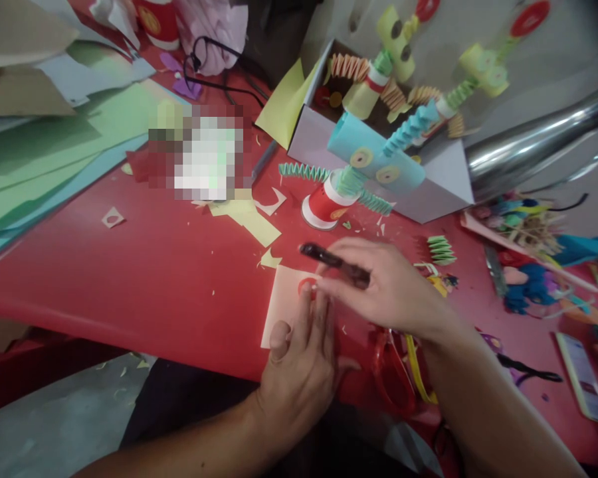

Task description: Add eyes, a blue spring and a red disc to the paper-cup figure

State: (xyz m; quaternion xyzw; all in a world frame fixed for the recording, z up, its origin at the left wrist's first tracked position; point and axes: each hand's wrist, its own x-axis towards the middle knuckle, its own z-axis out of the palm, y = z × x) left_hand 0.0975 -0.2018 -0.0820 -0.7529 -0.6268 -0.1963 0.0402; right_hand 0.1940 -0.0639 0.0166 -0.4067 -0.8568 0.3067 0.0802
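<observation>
A peach square of paper (279, 302) lies on the red table near its front edge. My left hand (301, 355) rests flat on it, fingers stretched out, with the tips against a small round red piece (306, 287). Over the paper's right side, my right hand (386, 282) is closed around a black pen (331, 257), whose visible end points left. The right fingertips are close to the red piece and partly hide it; whether they touch it I cannot tell. Red-handled scissors (393, 372) lie under my right forearm.
Behind my hands stands a paper-cup figure (326, 199) with folded paper arms. A white box (379, 172) holds similar figures. Coloured sheets (80, 153) are stacked at left, yellow scraps (254, 222) lie mid-table. A metal flask (538, 139) and phone (583, 378) are at right.
</observation>
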